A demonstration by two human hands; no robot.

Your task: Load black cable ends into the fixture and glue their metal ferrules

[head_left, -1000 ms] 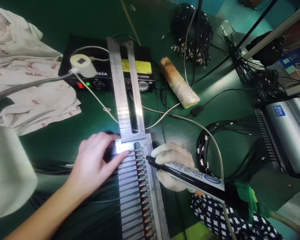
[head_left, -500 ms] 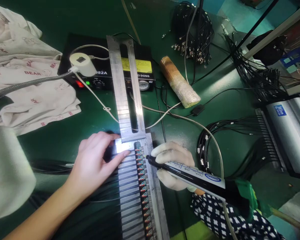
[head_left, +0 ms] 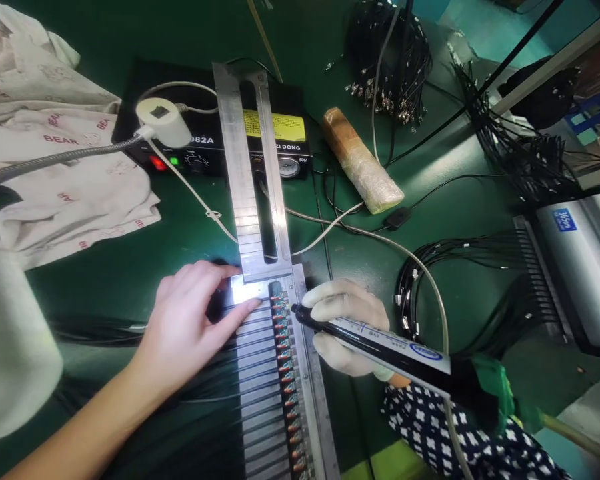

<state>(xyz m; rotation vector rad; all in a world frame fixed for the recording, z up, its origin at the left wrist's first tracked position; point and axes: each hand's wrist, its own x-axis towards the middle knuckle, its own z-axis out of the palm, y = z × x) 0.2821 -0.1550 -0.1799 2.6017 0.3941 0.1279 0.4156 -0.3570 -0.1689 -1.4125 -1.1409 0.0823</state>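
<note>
My left hand [head_left: 193, 317], bare, grips the upper left edge of a metal fixture [head_left: 260, 400]. Its thumb lies on top beside the first black cables, with the other fingers at the edge, partly hidden. Across the fixture runs a column of small connectors with green boards and reddish wires [head_left: 285, 357], each on a thin black cable. In a white glove, my right hand [head_left: 347, 327] is closed around a black glue syringe [head_left: 395, 353] with a white label and a green hose cap [head_left: 493, 393]. The syringe's dark tip is close to the right of the upper connectors; contact cannot be made out.
A slotted metal plate [head_left: 230, 140] extends from the fixture's top, over a black dispenser box [head_left: 210, 127]. A lamp head [head_left: 165, 123] hangs at left near a printed cloth [head_left: 80, 167]. A wrapped block [head_left: 363, 163], cable bundles [head_left: 410, 293] and a silver unit [head_left: 585, 260] lie right.
The syringe tip has shifted very slightly up and left beside the upper connectors. My left hand keeps its place on the fixture. The view has moved a little.
</note>
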